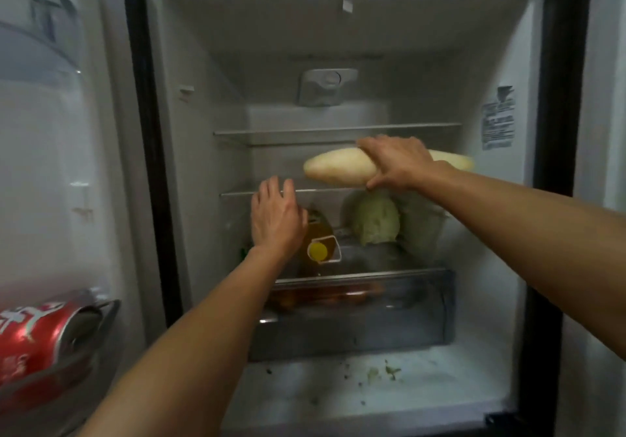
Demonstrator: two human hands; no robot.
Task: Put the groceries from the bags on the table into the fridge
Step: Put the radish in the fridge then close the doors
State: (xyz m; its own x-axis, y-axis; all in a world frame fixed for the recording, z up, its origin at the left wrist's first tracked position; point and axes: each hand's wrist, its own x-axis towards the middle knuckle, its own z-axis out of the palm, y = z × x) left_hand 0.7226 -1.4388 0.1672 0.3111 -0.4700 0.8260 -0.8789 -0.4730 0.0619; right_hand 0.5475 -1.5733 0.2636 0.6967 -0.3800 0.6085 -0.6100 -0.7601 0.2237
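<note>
The fridge (338, 47) stands open in front of me. A long white radish (335, 167) lies crosswise just above the middle glass shelf (237, 194), and my right hand (398, 162) grips it from above around its middle. My left hand (276, 216) reaches in below that shelf's front edge with loosely spread fingers and holds nothing. Just right of it stands a bottle of yellow oil (318, 243) with a yellow cap. Two pale green cabbages (376, 221) sit under the radish on the lower shelf.
A higher glass shelf (338, 130) is bare. A clear crisper drawer (389, 304) below holds orange-brown items. Green scraps (386, 372) lie on the fridge floor. The open door at left carries a red can (37, 328) lying in its rack.
</note>
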